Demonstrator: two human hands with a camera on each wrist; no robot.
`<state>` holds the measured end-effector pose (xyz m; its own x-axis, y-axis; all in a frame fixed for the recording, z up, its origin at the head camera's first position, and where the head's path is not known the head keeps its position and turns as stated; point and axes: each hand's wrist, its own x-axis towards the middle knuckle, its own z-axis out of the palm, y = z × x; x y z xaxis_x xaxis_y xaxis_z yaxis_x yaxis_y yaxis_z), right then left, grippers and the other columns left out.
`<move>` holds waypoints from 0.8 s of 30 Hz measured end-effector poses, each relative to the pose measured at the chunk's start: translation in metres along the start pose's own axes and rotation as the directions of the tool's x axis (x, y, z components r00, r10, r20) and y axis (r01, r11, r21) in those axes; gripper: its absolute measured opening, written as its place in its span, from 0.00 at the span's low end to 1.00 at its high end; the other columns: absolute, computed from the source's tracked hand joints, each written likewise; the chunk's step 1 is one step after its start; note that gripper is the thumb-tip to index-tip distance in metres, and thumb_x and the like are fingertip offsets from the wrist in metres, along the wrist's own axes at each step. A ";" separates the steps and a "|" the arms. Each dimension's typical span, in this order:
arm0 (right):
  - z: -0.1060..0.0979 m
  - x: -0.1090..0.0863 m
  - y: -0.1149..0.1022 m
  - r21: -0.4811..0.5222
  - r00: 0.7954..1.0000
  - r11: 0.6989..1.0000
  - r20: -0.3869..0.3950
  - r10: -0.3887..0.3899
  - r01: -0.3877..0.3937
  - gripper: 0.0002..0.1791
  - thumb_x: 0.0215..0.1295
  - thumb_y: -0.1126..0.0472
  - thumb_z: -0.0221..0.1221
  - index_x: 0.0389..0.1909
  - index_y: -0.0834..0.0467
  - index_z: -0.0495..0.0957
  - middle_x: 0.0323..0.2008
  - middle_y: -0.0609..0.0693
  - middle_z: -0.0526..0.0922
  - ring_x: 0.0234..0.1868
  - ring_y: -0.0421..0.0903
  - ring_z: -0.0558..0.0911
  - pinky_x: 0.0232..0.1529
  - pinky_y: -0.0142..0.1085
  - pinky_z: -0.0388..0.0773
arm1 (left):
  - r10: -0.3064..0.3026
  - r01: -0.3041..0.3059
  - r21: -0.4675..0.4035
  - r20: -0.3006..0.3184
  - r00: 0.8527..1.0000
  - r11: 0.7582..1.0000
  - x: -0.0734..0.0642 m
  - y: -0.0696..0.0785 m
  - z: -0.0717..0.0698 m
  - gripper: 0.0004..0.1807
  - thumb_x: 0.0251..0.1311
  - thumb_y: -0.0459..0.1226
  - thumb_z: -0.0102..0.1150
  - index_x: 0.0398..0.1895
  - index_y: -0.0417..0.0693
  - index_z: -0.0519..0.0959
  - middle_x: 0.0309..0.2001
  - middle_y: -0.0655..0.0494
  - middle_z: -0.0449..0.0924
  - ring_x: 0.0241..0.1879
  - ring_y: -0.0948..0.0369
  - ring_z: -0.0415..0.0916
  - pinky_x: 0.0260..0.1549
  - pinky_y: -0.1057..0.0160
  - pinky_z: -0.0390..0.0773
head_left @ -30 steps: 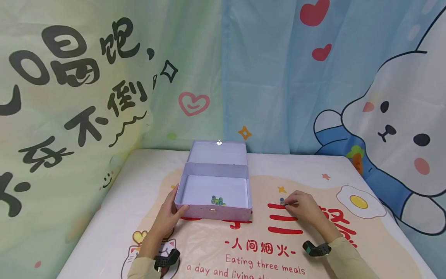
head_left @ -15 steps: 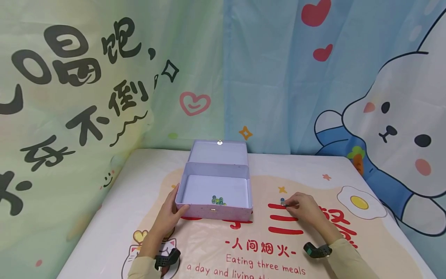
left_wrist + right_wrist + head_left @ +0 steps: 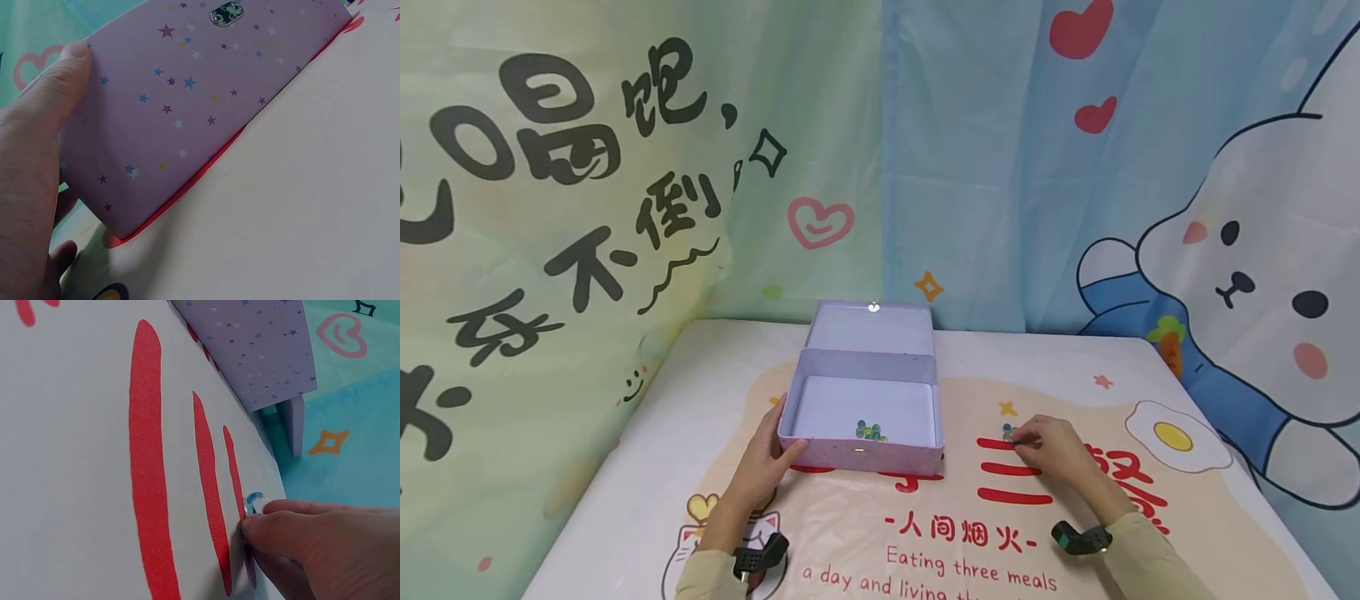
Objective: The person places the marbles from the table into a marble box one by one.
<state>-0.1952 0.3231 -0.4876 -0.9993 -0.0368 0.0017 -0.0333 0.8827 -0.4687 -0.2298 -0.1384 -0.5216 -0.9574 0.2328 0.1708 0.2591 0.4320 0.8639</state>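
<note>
A lilac tin box [image 3: 861,457] with a star print stands on the table, its lid [image 3: 872,327] tipped back. Inside, near the front wall, lies a small cluster of green and blue glass marbles [image 3: 870,432]. My left hand [image 3: 762,467] grips the box's front left corner, the thumb on the front wall [image 3: 159,119]. To the right of the box, my right hand [image 3: 1052,446] has its thumb and forefinger pinched together low over the table at a glass marble, mostly hidden by the fingers. A clear marble with a blue swirl [image 3: 255,501] shows just beyond the fingertips.
The table is covered by a printed cloth [image 3: 1000,367] with red characters and a fried egg picture. Behind it hangs a printed curtain [image 3: 955,167]. A black band with a device [image 3: 1081,536] sits on the right wrist, another [image 3: 760,557] on the left.
The right hand has shifted very slightly at the marbles on the cloth. The left hand and the box have stayed in place.
</note>
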 end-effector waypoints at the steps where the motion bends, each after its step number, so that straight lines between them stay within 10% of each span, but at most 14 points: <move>1: 0.000 0.000 0.000 0.001 1.000 1.000 0.000 -0.002 0.002 0.08 0.55 0.64 0.67 0.37 0.56 0.86 0.37 0.50 0.82 0.40 0.48 0.81 0.43 0.42 0.83 | 0.002 -0.002 0.000 0.000 1.000 1.000 0.000 -0.001 0.000 0.46 0.59 0.51 0.60 0.74 0.72 0.43 0.75 0.55 0.48 0.73 0.48 0.50 0.65 0.46 0.59; 24: -0.011 0.009 -0.016 0.023 1.000 0.999 -0.008 -0.026 0.026 0.08 0.55 0.63 0.66 0.38 0.56 0.85 0.37 0.49 0.83 0.40 0.47 0.82 0.41 0.41 0.83 | 0.004 -0.004 0.018 -0.008 1.000 1.000 0.000 0.001 -0.001 0.47 0.59 0.52 0.60 0.76 0.56 0.46 0.75 0.53 0.49 0.73 0.46 0.50 0.66 0.42 0.56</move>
<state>-0.2033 0.3143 -0.4702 -0.9982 -0.0561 0.0210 -0.0592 0.8706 -0.4884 -0.2298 -0.1386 -0.5205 -0.9573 0.2278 0.1779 0.2651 0.4463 0.8547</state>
